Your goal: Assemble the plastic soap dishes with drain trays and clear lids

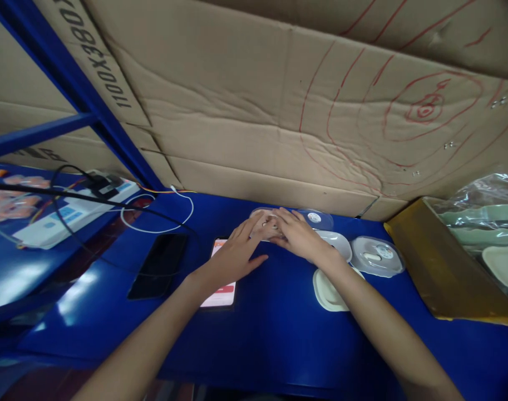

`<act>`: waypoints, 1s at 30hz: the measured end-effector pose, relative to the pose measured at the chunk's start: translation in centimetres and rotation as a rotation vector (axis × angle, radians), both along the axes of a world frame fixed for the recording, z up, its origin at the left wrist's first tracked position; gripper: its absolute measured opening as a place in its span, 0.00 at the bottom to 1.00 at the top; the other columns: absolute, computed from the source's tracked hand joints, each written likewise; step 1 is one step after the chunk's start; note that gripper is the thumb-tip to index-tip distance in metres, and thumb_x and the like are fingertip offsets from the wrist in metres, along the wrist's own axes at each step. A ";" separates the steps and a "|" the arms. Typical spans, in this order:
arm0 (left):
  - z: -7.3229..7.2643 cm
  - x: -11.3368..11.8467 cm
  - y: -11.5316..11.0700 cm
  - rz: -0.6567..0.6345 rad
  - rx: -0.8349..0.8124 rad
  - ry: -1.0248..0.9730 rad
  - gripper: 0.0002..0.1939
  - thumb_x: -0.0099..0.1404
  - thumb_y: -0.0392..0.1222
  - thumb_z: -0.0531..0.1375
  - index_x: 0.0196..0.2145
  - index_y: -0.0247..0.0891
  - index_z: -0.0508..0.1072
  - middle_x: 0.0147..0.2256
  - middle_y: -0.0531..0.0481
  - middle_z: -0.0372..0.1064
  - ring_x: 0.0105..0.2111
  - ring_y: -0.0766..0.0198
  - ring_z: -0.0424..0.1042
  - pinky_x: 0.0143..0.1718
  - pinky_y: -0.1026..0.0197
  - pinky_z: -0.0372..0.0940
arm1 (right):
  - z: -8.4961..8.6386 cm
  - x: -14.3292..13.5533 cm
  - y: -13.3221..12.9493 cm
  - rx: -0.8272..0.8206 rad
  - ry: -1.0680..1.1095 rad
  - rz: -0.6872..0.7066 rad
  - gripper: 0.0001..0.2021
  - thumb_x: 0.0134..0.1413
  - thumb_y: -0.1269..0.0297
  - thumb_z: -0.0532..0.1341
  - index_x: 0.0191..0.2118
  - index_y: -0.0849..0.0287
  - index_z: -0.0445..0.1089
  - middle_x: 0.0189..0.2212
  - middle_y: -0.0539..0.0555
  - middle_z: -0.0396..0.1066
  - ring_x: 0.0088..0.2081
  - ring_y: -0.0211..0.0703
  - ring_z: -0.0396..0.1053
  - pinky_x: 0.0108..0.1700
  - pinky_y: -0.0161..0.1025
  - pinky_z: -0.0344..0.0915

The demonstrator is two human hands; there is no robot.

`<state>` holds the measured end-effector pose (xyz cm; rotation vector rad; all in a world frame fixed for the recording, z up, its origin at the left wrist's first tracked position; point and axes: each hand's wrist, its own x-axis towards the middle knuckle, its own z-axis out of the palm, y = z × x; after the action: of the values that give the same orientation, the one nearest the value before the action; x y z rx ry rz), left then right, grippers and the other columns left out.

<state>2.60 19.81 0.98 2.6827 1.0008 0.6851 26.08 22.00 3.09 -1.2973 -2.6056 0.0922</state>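
A clear plastic container [264, 222] with something pinkish in it lies at the back of the blue table, partly hidden by my fingers. My left hand [237, 253] reaches its near left side with fingers stretched out and thumb apart, above a lit phone [221, 298]. From the right, my right hand [297, 235] lies over the container with its fingers extended. Right behind that hand is a clear lid [318, 218] with a round label. A white dish [339, 243] and a cream lid [328, 292] show partly beneath my right forearm.
Farther right sit a lidded clear container [376, 256] and a brown box [458, 278] with wrapped green trays. A dark phone [158, 266] lies left. Beyond it are a white power strip [76, 214], cables and a blue frame post [112, 139]. Cardboard [237, 111] walls the back.
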 end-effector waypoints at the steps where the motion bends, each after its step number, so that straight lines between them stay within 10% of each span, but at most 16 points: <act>1: 0.1 0.1 -0.1 -0.003 0.013 0.011 0.48 0.74 0.39 0.64 0.78 0.52 0.39 0.76 0.34 0.42 0.74 0.38 0.49 0.69 0.33 0.58 | 0.5 0.1 0.0 0.005 0.002 -0.006 0.29 0.68 0.62 0.67 0.70 0.61 0.62 0.72 0.67 0.60 0.74 0.62 0.56 0.73 0.64 0.55; 7: 0.9 1.1 -2.4 -0.079 -0.011 0.079 0.37 0.76 0.40 0.60 0.76 0.48 0.50 0.73 0.36 0.52 0.71 0.40 0.58 0.67 0.35 0.62 | 2.9 6.5 -9.9 0.137 -0.022 -0.067 0.25 0.74 0.58 0.59 0.71 0.56 0.62 0.71 0.63 0.63 0.72 0.60 0.59 0.72 0.64 0.55; 13: 2.0 3.1 -6.4 -0.262 -0.052 0.143 0.35 0.76 0.40 0.61 0.75 0.46 0.53 0.73 0.37 0.54 0.69 0.42 0.61 0.66 0.37 0.64 | -0.3 9.3 -20.9 0.091 -0.129 -0.205 0.18 0.75 0.59 0.58 0.64 0.54 0.70 0.63 0.60 0.73 0.63 0.59 0.70 0.62 0.61 0.67; 20: 0.9 4.5 -7.3 -0.321 -0.098 0.168 0.40 0.74 0.47 0.66 0.75 0.42 0.52 0.71 0.34 0.56 0.69 0.42 0.61 0.65 0.40 0.64 | -0.1 6.7 -16.3 -0.041 -0.017 -0.001 0.22 0.74 0.55 0.59 0.68 0.50 0.68 0.70 0.60 0.64 0.72 0.58 0.59 0.68 0.63 0.62; 30: -0.4 4.0 -6.2 -0.242 -0.011 0.225 0.27 0.68 0.57 0.70 0.56 0.38 0.74 0.58 0.40 0.73 0.56 0.45 0.72 0.62 0.40 0.61 | -2.7 13.4 -10.9 0.032 -0.051 -0.290 0.34 0.73 0.52 0.59 0.78 0.49 0.49 0.77 0.62 0.48 0.77 0.62 0.46 0.74 0.68 0.49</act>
<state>6.64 13.63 0.62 2.8529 0.7035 0.3357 39.43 11.11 0.37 -1.6683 -2.4166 -0.0323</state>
